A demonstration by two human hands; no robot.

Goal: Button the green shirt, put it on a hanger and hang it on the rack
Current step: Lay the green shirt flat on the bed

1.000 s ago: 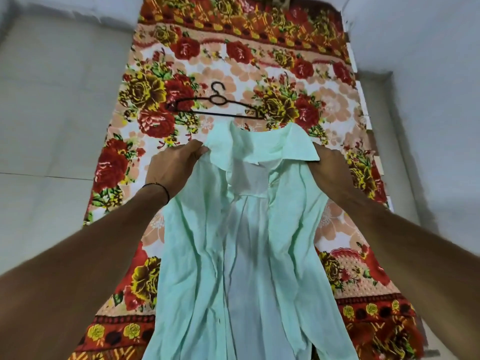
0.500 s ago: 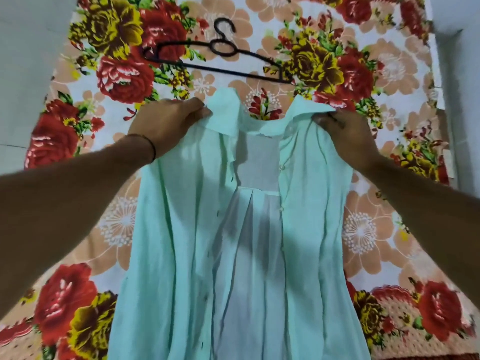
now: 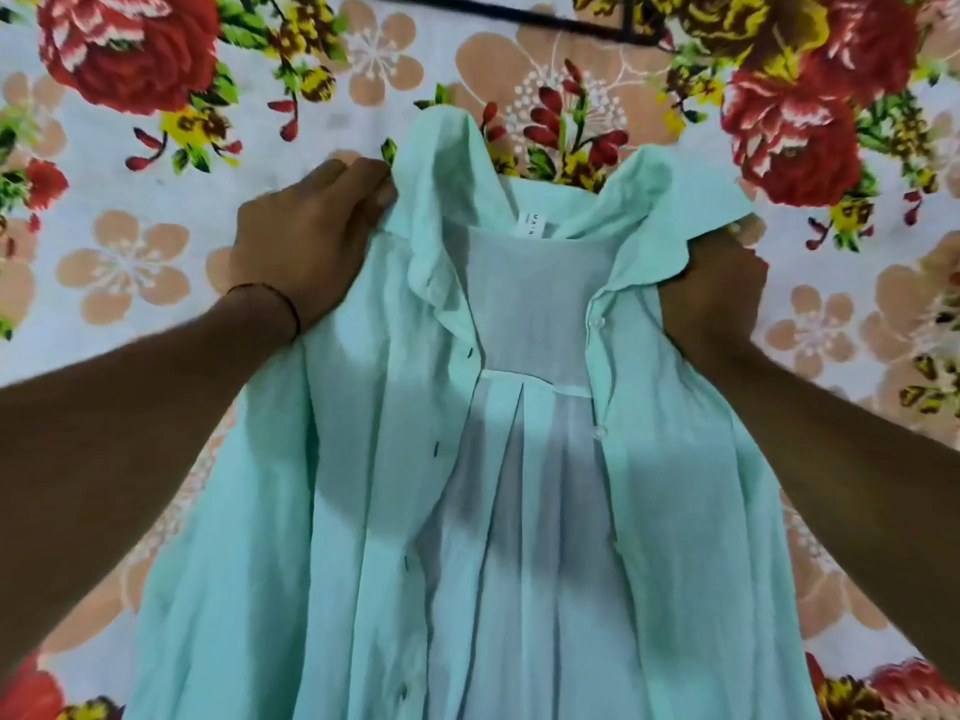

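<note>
Green shirt [image 3: 524, 537] lies front-up and unbuttoned on a floral bedsheet [image 3: 130, 252], collar at the far end and hem running off the near edge. Both plackets are spread apart, exposing the inner back panel and a white neck label [image 3: 535, 227]. Buttons [image 3: 597, 322] show on the right placket, dark buttonholes on the left. The left hand [image 3: 311, 241] grips the shirt's left shoulder beside the collar, fingers curled onto the cloth; a thin dark band circles that wrist. The right hand [image 3: 711, 298] grips the right shoulder, its fingers closed under the collar point. A black hanger [image 3: 571, 20], partly out of view, lies on the sheet beyond the collar, apart from the shirt.
</note>
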